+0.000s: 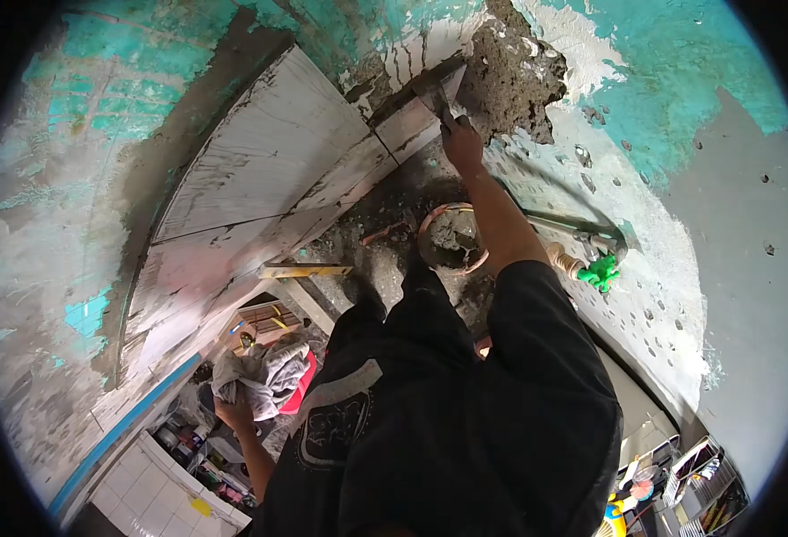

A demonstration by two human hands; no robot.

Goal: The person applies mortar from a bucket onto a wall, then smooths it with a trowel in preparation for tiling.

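Note:
My right hand [462, 145] is closed around the handle of a trowel [432, 95]. The trowel's blade lies against the top edge of the white wall tiles [269, 134], near the corner beside a rough patch of mortar [510, 85]. Below my right forearm is a round bucket [424, 225] with grey wet mortar [454, 234] in it. Low on the left, my left hand [235, 413] grips the edge of a crumpled grey cloth [273, 371]. Part of its fingers is hidden by the cloth, and a red object [301, 387] shows behind.
A yellow-edged bar [304, 270] juts out by the tiled wall. On the right wall are a pipe and a green fitting [600, 271]. Cluttered shelves [201, 456] stand below left, a wire rack [703, 479] below right. Peeling turquoise paint covers the upper walls.

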